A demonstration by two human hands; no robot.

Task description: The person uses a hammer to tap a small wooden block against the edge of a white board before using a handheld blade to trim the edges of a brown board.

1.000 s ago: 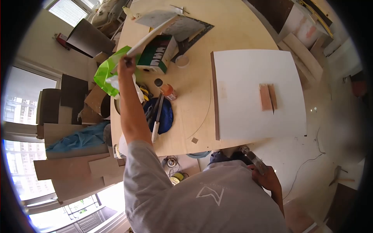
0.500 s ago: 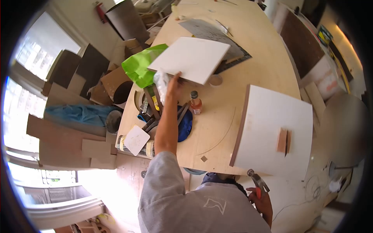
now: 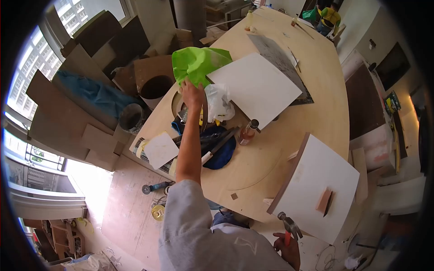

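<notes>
My left hand (image 3: 193, 94) reaches across the table to the lower edge of a bright green bag (image 3: 199, 65), its fingers somewhat apart with nothing seen in them. Beside it lies a crumpled white plastic bag (image 3: 219, 103) and a flat white square panel (image 3: 258, 86). Low at the right, my right hand (image 3: 288, 253) is wrapped around the red handle of a claw hammer (image 3: 289, 224), head upward. Close by is a white board with a brown edge (image 3: 312, 185), with a small brown block (image 3: 323, 200) on it.
A bottle of reddish liquid (image 3: 247, 133) stands near a handsaw (image 3: 221, 147) and a round blue item (image 3: 222, 156). A grey sheet (image 3: 282, 58) lies under the white panel. Cardboard and a bucket (image 3: 131, 119) crowd the left; another person (image 3: 328, 20) is at the far end.
My left hand has let go of the white panel's edge and moved left to the green bag. The panel now lies flatter. The hammer remains in my right hand, and the view has shifted.
</notes>
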